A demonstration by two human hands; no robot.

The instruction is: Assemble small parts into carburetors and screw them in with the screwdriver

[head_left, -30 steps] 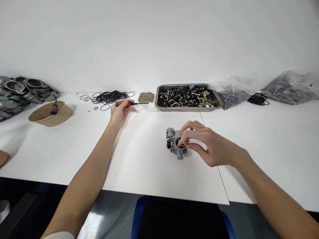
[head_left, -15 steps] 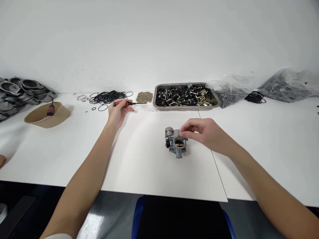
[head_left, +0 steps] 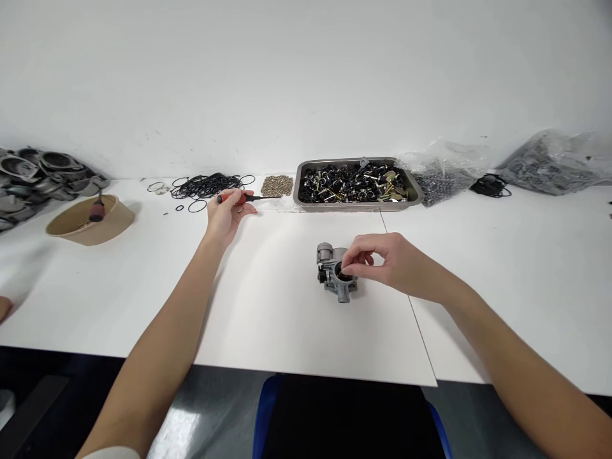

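The right hand (head_left: 387, 264) pinches its fingertips down over the round opening of the grey metal carburetor body (head_left: 335, 277), which stands in front of the metal tray (head_left: 415, 194), while left of that tray the left hand (head_left: 224, 213) grips a red-handled screwdriver (head_left: 241, 198).

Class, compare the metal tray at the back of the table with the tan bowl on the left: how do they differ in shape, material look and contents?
The metal tray is rectangular, grey and shiny; the tan bowl is round and matt, like paper. The tray is heaped with small black and brass-coloured parts; the bowl holds one red-handled tool. The tray sits behind the right hand, the bowl far left of the left hand. Both rest on the white table.
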